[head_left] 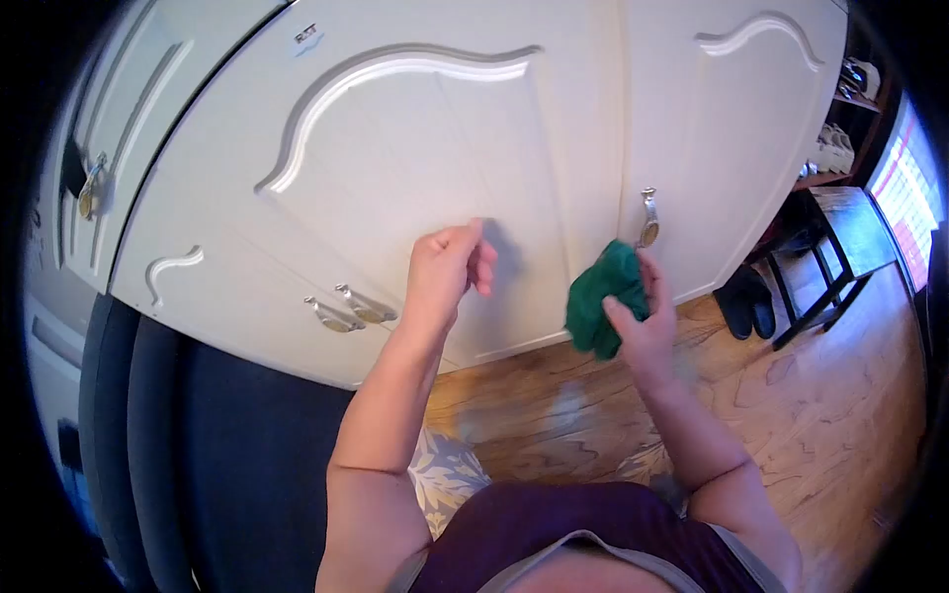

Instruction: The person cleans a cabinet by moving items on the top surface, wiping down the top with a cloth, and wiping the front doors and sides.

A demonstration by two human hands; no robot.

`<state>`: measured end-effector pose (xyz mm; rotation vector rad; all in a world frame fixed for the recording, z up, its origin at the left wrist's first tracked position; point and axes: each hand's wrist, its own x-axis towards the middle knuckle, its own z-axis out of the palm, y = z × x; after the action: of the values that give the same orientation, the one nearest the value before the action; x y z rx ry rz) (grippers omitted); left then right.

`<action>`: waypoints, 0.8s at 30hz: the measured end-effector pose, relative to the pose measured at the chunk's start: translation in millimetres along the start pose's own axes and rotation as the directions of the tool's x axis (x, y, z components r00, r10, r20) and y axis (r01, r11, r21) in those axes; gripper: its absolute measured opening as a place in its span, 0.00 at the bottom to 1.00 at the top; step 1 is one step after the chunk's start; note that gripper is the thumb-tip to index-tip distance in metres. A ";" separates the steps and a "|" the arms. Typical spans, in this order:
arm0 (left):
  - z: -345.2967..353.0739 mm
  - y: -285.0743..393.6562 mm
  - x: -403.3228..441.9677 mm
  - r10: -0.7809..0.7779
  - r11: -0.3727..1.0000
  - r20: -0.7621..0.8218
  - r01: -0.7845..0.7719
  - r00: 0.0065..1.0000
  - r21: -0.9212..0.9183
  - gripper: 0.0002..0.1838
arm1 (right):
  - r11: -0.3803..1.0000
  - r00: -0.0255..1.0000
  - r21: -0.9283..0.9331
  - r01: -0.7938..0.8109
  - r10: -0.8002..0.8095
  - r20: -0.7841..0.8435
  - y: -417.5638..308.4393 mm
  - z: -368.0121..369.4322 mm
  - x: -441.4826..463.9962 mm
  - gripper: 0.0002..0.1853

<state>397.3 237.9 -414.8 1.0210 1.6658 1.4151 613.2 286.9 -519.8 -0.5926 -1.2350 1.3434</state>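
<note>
My right hand grips a bunched green cloth in front of the white cabinet door, just below a metal handle. My left hand is raised before the wide door panel, its fingers curled with the index finger toward the panel. Whether its fingertip touches the door, or whether something small is in the fingers, cannot be made out. Two more metal handles are to the left of my left wrist.
A dark blue sofa stands at the lower left. Dark boots and a black stool are at the right on the wooden floor. Behind them is a shoe shelf. Another handle is at far left.
</note>
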 end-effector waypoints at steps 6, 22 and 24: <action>8.9 -7.7 13.5 0.072 0.997 -0.109 -0.074 0.991 -0.016 0.21 | 0.917 0.953 -0.282 0.283 -0.303 -0.031 -2.4 -0.4 26.3 0.35; 8.1 14.8 18.2 0.145 0.989 -0.163 -0.143 0.976 0.024 0.26 | 0.834 0.918 -0.398 0.381 -0.393 0.055 26.0 -2.4 25.1 0.34; 8.7 13.9 18.3 0.162 0.987 -0.174 -0.159 0.971 0.032 0.26 | 0.846 0.925 -0.388 0.365 -0.376 0.049 25.8 -1.4 24.3 0.34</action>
<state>398.8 259.3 -402.8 1.0883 1.7566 1.6395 599.2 315.4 -535.6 -0.6070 -1.5196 0.7624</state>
